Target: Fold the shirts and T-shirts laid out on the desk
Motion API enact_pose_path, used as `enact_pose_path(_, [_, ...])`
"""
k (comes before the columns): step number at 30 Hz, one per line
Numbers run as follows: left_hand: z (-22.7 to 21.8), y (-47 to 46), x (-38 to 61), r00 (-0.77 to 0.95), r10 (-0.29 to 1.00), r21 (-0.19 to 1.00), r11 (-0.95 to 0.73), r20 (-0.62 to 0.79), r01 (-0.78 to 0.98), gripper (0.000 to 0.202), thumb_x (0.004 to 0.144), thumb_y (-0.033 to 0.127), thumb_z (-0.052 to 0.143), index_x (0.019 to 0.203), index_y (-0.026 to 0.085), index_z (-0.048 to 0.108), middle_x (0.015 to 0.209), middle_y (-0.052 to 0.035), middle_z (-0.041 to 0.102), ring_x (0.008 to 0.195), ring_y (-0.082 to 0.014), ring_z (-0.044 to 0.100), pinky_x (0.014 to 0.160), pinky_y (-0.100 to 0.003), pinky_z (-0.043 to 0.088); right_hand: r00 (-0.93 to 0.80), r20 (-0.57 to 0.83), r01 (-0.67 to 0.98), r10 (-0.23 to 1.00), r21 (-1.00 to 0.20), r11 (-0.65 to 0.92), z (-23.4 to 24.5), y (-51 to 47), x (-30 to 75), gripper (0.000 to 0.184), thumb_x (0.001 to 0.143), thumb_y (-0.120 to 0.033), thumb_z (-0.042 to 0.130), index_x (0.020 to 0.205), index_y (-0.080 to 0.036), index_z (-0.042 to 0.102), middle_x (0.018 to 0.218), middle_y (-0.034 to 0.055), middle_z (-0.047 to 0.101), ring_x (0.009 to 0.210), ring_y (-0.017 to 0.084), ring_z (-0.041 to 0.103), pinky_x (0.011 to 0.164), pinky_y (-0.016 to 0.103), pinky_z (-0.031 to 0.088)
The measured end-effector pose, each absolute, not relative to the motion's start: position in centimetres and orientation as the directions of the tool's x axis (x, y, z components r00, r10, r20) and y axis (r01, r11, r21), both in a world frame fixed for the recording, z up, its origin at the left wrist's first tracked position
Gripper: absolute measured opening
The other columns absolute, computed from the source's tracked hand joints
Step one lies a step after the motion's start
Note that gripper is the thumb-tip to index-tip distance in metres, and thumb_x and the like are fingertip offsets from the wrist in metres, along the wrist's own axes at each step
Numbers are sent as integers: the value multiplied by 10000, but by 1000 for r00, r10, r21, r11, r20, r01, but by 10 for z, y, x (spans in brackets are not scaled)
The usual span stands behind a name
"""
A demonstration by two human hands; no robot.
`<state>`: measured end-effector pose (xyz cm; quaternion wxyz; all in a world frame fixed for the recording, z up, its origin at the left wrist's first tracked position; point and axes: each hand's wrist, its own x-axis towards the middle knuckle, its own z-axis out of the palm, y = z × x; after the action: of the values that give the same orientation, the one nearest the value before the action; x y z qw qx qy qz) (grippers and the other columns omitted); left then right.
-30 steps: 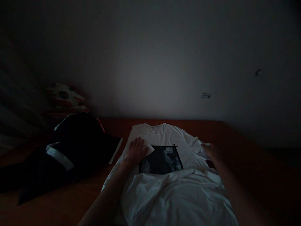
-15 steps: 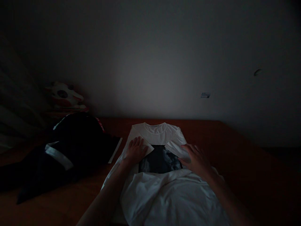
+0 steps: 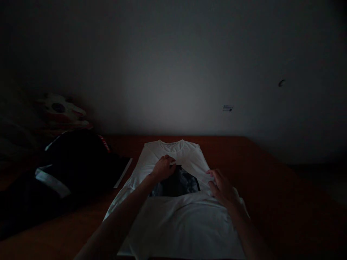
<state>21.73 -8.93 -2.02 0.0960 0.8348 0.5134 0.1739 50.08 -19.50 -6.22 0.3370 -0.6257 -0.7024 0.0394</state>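
A white T-shirt [image 3: 187, 155] lies with its collar toward the wall, its sides and sleeves folded inward over a dark printed picture [image 3: 177, 184] on the chest. The lower part of the shirt is gathered in loose creases nearer to me. My left hand [image 3: 164, 168] rests on the upper left of the shirt beside the print, fingers bent, with a gap between thumb and forefinger. On the right folded side, my right hand [image 3: 221, 187] touches the cloth with its fingers spread apart. I see no cloth pinched in either hand.
To the left lies a heap of black clothing [image 3: 81, 169] with pale stripes. Behind it a white and red stuffed toy [image 3: 62, 110] sits against the wall [image 3: 168, 72]. The reddish-brown wooden surface [image 3: 233, 151] extends right to an edge. The room is dim.
My left hand has slid right and away from me, toward the print's top. The right folded sleeve, raised before, now lies flatter, and my right hand has let go of it. The view has turned slightly right.
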Motion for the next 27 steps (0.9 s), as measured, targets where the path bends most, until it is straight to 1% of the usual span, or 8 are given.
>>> enact_pose_path(2, [-15, -83, 242, 417, 898, 351, -440, 143, 827, 323, 942, 339, 560, 1141, 159, 738, 1187, -135, 713, 1140, -246, 656, 1059, -328, 461, 67, 459, 836, 886, -511, 202, -67, -192, 505, 295, 833, -219, 432, 1085, -264, 579, 1031, 35, 634, 962, 217, 629, 900, 376, 487])
enact_pose_path(4, [-14, -77, 263, 400, 911, 354, -409, 102, 841, 316, 919, 374, 598, 1060, 147, 765, 1127, -160, 731, 1109, -269, 675, 1021, -345, 484, 111, 495, 832, 862, -521, 192, -70, -189, 508, 274, 804, -201, 437, 1039, -254, 569, 1002, 42, 630, 936, 217, 629, 873, 367, 496])
enact_pose_path(8, [-17, -71, 284, 339, 939, 381, -332, 52, 863, 275, 861, 367, 663, 975, 140, 769, 1132, -198, 728, 1123, -317, 673, 929, -368, 524, 99, 536, 871, 839, -454, 188, -70, -187, 507, 213, 749, -162, 454, 918, -243, 555, 957, 56, 594, 907, 225, 613, 829, 358, 486])
enact_pose_path(12, [-16, -67, 282, 304, 952, 454, -283, 27, 845, 201, 890, 311, 628, 966, 165, 742, 1028, -132, 777, 980, -235, 732, 824, -279, 535, 49, 514, 876, 856, -434, 210, -66, -188, 503, 171, 755, -165, 486, 889, -248, 551, 948, 42, 587, 883, 215, 611, 812, 343, 477])
enact_pose_path(16, [-13, -64, 265, 283, 959, 517, -257, 28, 816, 223, 920, 287, 599, 1093, 168, 674, 938, -73, 793, 827, -164, 749, 705, -216, 530, 18, 461, 848, 887, -477, 230, -62, -190, 501, 114, 806, -214, 518, 901, -246, 573, 934, 36, 609, 847, 202, 614, 796, 332, 476])
enact_pose_path(21, [-19, -73, 251, 313, 947, 478, -310, 74, 822, 247, 853, 197, 660, 1093, 135, 664, 938, -97, 774, 887, -220, 738, 818, -305, 551, 3, 441, 875, 898, -436, 211, -58, -191, 499, 89, 827, -235, 546, 888, -246, 610, 916, 38, 620, 866, 209, 611, 833, 346, 462])
enact_pose_path(24, [-22, -85, 257, 384, 913, 443, -405, 139, 800, 271, 864, 161, 638, 1133, 140, 665, 1138, -127, 729, 1103, -244, 675, 997, -362, 503, 5, 433, 894, 901, -406, 190, -58, -191, 499, 100, 836, -246, 550, 907, -243, 622, 936, 43, 629, 886, 217, 620, 838, 350, 458])
enact_pose_path(27, [-21, -99, 262, 514, 837, 385, -545, 190, 745, 298, 915, 164, 580, 1201, 182, 659, 1310, -109, 665, 1270, -243, 579, 1111, -396, 431, -3, 430, 891, 903, -409, 198, -59, -192, 499, 113, 844, -250, 546, 928, -244, 622, 949, 44, 630, 875, 212, 634, 835, 340, 466])
